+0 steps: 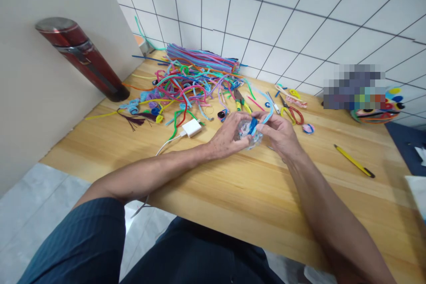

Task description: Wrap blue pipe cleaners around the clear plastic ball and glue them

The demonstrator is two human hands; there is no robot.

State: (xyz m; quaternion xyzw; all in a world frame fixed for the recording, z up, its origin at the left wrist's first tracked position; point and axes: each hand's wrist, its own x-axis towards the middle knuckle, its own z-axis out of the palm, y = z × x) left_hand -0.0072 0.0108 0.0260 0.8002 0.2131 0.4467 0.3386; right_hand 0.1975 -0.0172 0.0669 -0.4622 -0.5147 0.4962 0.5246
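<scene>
Centre frame, over the wooden table: the left hand was closed around a small pale coiled piece, while the right hand pinched a blue pipe cleaner against it. Winding looked under way; the next turn called for steady tension.

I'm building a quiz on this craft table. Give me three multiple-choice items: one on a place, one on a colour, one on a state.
1. Where does the white charger lie?
A. left of the hands
B. right of the pencil
C. on the floor

2. What colour is the pencil?
A. red
B. yellow
C. white

3. How do the hands stand?
A. flat on the table
B. both closed on a small bundle
C. apart, holding nothing

Key: 1 A, it lies beside the left hand. 2 B, yellow with a dark tip. 3 B, left hand and right hand grip the small bundle together.
</scene>
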